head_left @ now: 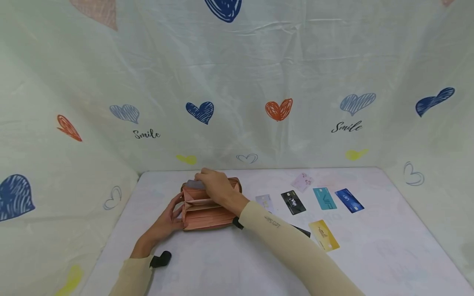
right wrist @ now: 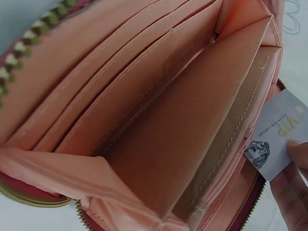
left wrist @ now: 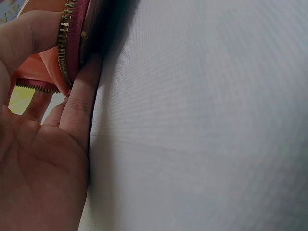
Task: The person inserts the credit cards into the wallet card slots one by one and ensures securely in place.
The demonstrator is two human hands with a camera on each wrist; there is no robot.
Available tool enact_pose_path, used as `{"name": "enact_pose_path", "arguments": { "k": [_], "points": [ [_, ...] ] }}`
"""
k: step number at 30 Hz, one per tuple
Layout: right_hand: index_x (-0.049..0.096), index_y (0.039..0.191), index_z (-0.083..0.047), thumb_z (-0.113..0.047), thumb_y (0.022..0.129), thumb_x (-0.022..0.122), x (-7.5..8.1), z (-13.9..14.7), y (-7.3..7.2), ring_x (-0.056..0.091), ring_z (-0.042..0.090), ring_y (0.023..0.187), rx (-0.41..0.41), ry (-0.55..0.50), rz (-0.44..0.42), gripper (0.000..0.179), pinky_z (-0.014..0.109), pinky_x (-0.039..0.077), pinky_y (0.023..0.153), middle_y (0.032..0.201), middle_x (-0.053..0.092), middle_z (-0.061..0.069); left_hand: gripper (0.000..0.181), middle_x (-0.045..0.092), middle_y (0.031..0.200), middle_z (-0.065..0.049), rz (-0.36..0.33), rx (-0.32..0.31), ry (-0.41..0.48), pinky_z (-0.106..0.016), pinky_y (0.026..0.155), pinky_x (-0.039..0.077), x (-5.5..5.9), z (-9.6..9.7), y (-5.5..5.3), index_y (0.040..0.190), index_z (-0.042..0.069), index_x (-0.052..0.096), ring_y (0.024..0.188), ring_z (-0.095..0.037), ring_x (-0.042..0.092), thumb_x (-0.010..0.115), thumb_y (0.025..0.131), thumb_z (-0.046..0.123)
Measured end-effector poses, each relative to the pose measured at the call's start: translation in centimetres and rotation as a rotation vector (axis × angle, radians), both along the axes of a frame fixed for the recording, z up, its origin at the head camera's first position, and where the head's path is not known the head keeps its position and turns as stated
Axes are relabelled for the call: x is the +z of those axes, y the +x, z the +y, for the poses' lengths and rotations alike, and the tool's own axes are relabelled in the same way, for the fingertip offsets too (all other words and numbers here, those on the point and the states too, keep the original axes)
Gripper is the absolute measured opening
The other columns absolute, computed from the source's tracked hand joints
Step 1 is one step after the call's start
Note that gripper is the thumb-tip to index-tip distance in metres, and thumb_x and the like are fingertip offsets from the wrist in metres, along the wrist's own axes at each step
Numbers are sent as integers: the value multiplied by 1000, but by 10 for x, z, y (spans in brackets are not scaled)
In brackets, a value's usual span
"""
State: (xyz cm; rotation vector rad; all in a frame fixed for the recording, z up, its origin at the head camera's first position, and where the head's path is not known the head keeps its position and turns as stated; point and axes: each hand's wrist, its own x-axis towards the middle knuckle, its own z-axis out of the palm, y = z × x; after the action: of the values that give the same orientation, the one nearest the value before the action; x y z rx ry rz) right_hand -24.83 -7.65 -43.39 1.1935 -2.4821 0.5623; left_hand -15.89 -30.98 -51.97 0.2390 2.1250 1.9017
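Unzipped wallet [right wrist: 166, 118]; right hand [head_left: 219, 188] pinches card [right wrist: 278, 137] at rear.

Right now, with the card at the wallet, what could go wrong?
The gray VIP card, pinched in the right hand across the zippered edge of the wallet, might snag there. The left hand steadies only the wallet's left end, so the other end could shift. The right sleeve partly hides a dark card in the head view and may drag it.
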Motion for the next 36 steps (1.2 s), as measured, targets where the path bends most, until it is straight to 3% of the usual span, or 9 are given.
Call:
{"name": "enact_pose_path", "arguments": {
  "k": [9, 16, 20, 27, 32, 36],
  "points": [
    [76, 124, -18, -1, 102, 66, -1, -10, 3, 72, 14, 90, -34, 154, -3, 29, 25, 58, 69, 108, 68, 2, 111, -1, 172, -25, -10, 1, -16, -25, 86, 56, 0, 0, 0, 170, 14, 3, 158, -48, 9, 67, 86, -20],
    [75, 128, -20, -3, 102, 67, 3, -14, 1, 72, 16, 98, -55, 212, -34, 31, 28, 60, 74, 113, 69, 1, 110, -1, 173, -24, -19, 7, -30, -24, 90, 55, 2, 1, -2, 170, 15, 3, 159, -49, 6, 68, 87, -18],
    [75, 129, -20, -1, 102, 66, 5, -17, -3, 72, 16, 104, -50, 245, -83, 33, 30, 61, 79, 115, 69, 0, 111, 0, 174, -23, -29, 16, -41, -22, 90, 55, 1, 0, -2, 171, 15, 4, 159, -49, 4, 69, 87, -16],
    [76, 128, -23, -6, 103, 68, 7, -20, -10, 71, 15, 107, -10, 325, -91, 32, 31, 59, 86, 116, 70, -2, 111, 1, 172, -26, -10, 14, -35, -23, 88, 56, -1, -1, -1, 170, 13, 3, 158, -51, 5, 70, 87, -16],
    [77, 129, -25, -7, 103, 67, 5, -19, -14, 70, 14, 109, 17, 351, -102, 33, 32, 58, 90, 116, 70, -2, 110, 1, 172, -26, -6, 10, -35, -24, 87, 56, -1, -2, 0, 170, 14, 4, 158, -50, 7, 70, 88, -16],
    [75, 133, -24, -6, 103, 67, 1, -15, -11, 71, 15, 108, 12, 291, -136, 36, 33, 60, 84, 118, 68, -2, 110, 0, 172, -27, -2, -1, -28, -23, 88, 56, 0, -2, 0, 170, 13, 2, 158, -51, 4, 69, 88, -16]
  ]
}}
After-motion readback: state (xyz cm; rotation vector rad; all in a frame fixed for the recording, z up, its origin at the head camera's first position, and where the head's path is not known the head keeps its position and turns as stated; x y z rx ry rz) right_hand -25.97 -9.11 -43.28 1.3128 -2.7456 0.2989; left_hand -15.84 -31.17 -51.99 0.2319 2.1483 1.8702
